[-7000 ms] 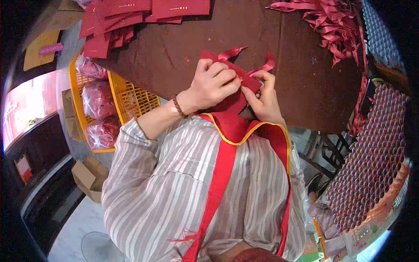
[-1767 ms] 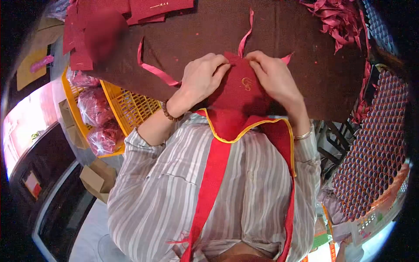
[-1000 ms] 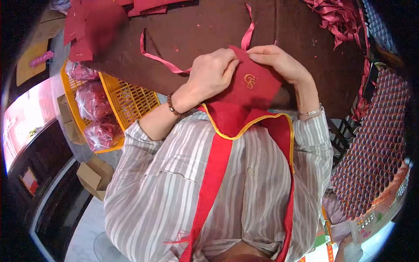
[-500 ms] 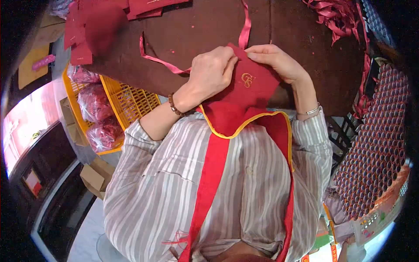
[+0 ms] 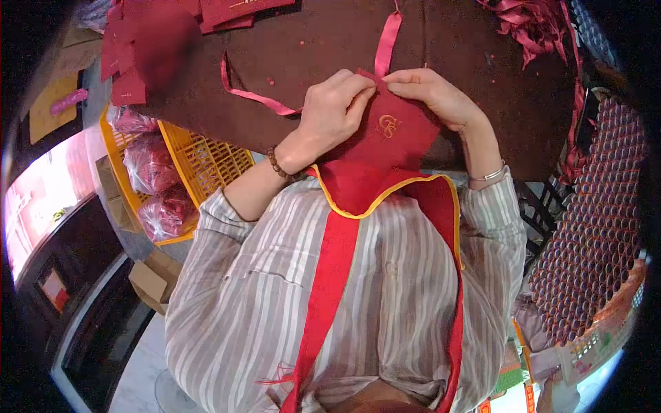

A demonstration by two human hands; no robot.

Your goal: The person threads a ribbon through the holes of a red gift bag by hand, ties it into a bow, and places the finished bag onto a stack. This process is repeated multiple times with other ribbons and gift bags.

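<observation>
A dark red card piece with a gold printed emblem is held at its far corner in front of my chest. My left hand pinches its top edge from the left side, thumb and fingers pressed together. On the right, my right hand grips the same edge between thumb and fingers. A pink ribbon runs away from the held corner across the brown table. Another ribbon length reaches out from beside my left hand. The card's near part lies over my red apron with yellow trim.
Red cards lie at the table's far left. A heap of ribbons is at the far right. Yellow crates with bagged red items stand at left, and a rack of round-ended items at right.
The ribbon beyond the card has shifted and now lies flatter and wider. My fingertips have moved slightly along the card's far corner; both hands stay on it.
</observation>
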